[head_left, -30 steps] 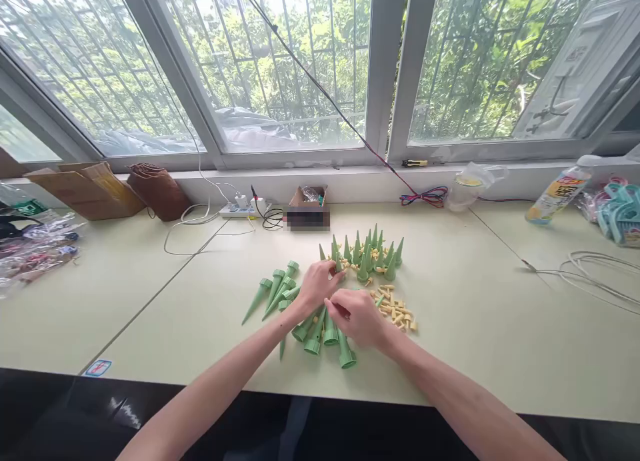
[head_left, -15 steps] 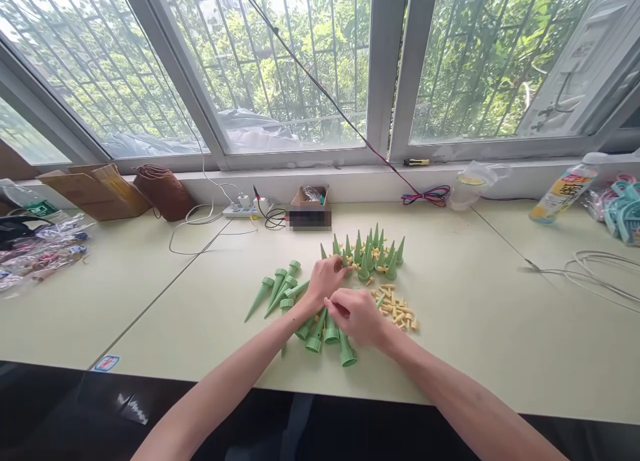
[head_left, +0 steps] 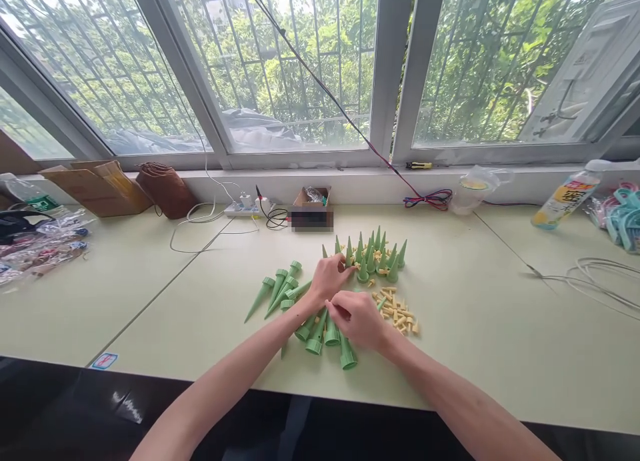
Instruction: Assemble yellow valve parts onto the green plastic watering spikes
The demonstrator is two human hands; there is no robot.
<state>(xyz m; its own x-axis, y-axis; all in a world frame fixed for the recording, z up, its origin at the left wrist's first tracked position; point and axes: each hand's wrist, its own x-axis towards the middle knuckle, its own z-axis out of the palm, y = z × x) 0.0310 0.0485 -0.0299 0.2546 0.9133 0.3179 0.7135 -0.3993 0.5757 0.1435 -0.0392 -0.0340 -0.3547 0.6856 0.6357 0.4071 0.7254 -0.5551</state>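
My left hand [head_left: 330,276] reaches across to the near left edge of a group of upright green plastic spikes [head_left: 363,269]. Its fingers are curled and closed, with the fingertips beside a spike and small yellow pieces; what they hold, if anything, is hidden. Nearer to me, my right hand [head_left: 356,318] is closed in a pinch next to my left wrist, and I cannot make out anything in it. Under and around both hands lie several green spikes with ribbed caps [head_left: 349,360]. A pile of small yellow plastic valve-like pieces [head_left: 400,312] lies just right of my right hand.
Along the window side stand a small open box [head_left: 313,198], a power strip [head_left: 245,208], a brown pouch [head_left: 166,190] and a cardboard box [head_left: 97,188]. To the right are a plastic jug [head_left: 469,189], a spray bottle [head_left: 567,198] and a coiled cable [head_left: 600,278].
The view has shifted slightly. Both hands stay in nearly the same place, the left fingertips a touch further right by the upright spikes.
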